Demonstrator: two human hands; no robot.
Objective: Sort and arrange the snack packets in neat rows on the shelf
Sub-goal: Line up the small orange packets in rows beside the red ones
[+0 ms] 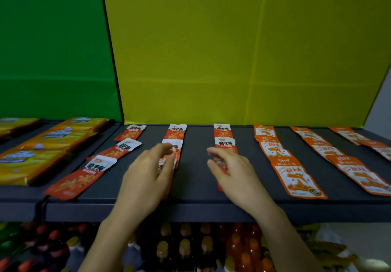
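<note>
Head view: a person is reaching both hands onto a dark shelf (194,172) where the snack packets are lying in six rows running front to back. Three rows of red packets are sitting on the left part: the leftmost row (101,163) is slanting, its packets apart from one another, while the middle red row (176,133) and the third red row (222,132) are running straighter. To their right, three rows of orange packets (296,174) are overlapping like tiles.

The left hand (148,172) is lying over the front packet of the middle red row, fingers stretching forward. The right hand (234,172) is covering the front packet of the third red row, fingers pointing left. Both hands are blurring, so whether either is gripping its packet or only touching it cannot be told.

Large yellow packs (31,161) are lying on the neighbouring shelf section at left. Bottles (184,248) are standing on the level below. A green panel (53,49) and a yellow panel (232,49) are rising behind.
</note>
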